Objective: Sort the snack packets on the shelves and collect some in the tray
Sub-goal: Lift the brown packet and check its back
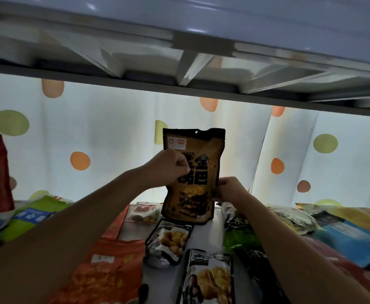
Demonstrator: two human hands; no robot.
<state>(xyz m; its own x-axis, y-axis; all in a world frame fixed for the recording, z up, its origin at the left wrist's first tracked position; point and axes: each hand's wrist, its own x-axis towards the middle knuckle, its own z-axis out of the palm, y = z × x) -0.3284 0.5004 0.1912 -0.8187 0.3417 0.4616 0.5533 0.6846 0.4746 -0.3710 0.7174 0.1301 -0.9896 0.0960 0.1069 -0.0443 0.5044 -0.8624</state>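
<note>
So at that point I had the brown-and-black snack pouch (pixel 194 176) stood upright near the back of the shelf (pixel 203 235), my left hand (pixel 170 165) curled onto its left edge up high and my right hand (pixel 229 189) pinching the right edge lower down. Best bet, I figured, was to press the bottom flat before easing my fingers off, since a tall pouch like that probably tips onto the chestnut packets (pixel 168 240) lying flat just in front. No tray was in sight.
</note>
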